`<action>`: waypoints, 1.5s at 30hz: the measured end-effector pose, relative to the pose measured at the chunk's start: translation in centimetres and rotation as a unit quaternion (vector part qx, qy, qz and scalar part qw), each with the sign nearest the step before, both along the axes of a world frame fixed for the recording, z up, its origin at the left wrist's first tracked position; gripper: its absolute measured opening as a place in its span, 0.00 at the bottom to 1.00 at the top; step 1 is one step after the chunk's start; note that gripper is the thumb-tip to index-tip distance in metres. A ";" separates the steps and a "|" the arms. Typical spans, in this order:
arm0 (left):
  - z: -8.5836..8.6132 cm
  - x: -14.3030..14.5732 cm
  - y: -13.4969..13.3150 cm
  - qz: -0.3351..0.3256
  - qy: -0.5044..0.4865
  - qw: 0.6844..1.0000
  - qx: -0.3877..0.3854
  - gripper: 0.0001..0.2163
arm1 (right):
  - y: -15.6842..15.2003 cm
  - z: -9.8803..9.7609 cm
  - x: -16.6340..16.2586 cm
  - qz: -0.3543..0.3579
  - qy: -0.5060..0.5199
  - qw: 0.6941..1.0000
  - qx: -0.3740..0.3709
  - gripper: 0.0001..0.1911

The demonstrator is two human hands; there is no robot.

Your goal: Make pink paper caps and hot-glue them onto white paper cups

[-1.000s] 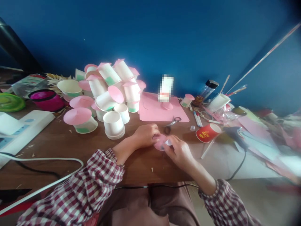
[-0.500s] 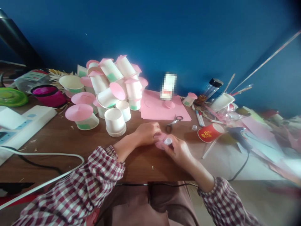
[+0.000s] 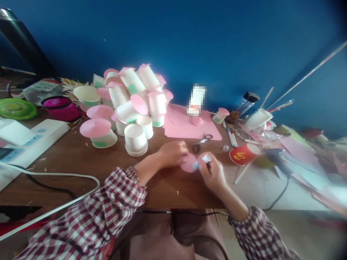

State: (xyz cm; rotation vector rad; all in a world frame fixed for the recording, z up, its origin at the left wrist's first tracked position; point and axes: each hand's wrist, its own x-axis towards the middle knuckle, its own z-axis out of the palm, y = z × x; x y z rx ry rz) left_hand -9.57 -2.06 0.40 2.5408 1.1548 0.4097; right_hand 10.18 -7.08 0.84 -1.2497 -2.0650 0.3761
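Note:
Low over the wooden table, my left hand [image 3: 175, 153] pinches the edge of a pink paper disc [image 3: 189, 164]. My right hand [image 3: 213, 169] is closed around a white glue stick [image 3: 206, 159], whose bluish end is at the disc's right edge. Just beyond the hands lie scissors [image 3: 202, 142] with dark handles. A small translucent cap [image 3: 226, 147] rests to the right of them. Pink paper sheets [image 3: 176, 126] are spread behind the scissors.
To the left, paper cups with pink paper tops [image 3: 130, 81] are piled up, with plain white cups [image 3: 135, 139] in front. A red paper cup [image 3: 244, 154] lies tipped at right, near markers [image 3: 231, 137]. A power strip [image 3: 48, 133] and white cable [image 3: 89, 177] occupy the left side.
My right hand has shifted right and the glue stick has tilted, its end now at the disc's right edge. More of the pink disc shows. My left hand stays nearly in place.

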 end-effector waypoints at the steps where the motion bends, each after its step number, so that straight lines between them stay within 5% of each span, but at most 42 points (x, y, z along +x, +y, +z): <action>1: 0.0 0.0 0.0 0.001 -0.001 1.000 -0.001 0.10 | 0.0 0.0 0.0 0.000 0.002 1.000 0.001 0.06; 13: -0.2 0.1 0.1 0.010 -0.018 1.000 -0.014 0.12 | -0.1 -0.5 -1.1 0.051 -0.103 0.993 -0.012 0.07; 21: -0.3 0.1 0.1 0.011 -0.009 1.000 -0.005 0.10 | -0.3 -0.9 -0.1 -0.018 0.048 0.999 0.008 0.04; 31: -0.4 0.1 0.2 0.017 -0.019 1.000 -0.012 0.11 | -0.2 -1.0 -0.8 0.043 -0.114 0.992 0.033 0.06; 39: -0.3 0.1 0.1 0.013 -0.013 1.000 0.001 0.10 | -0.3 -1.0 0.0 -0.014 0.087 0.996 -0.012 0.03; 45: -0.5 0.1 0.2 0.013 -0.013 1.000 -0.004 0.10 | -0.3 -0.8 -0.4 0.012 -0.005 1.000 0.011 0.04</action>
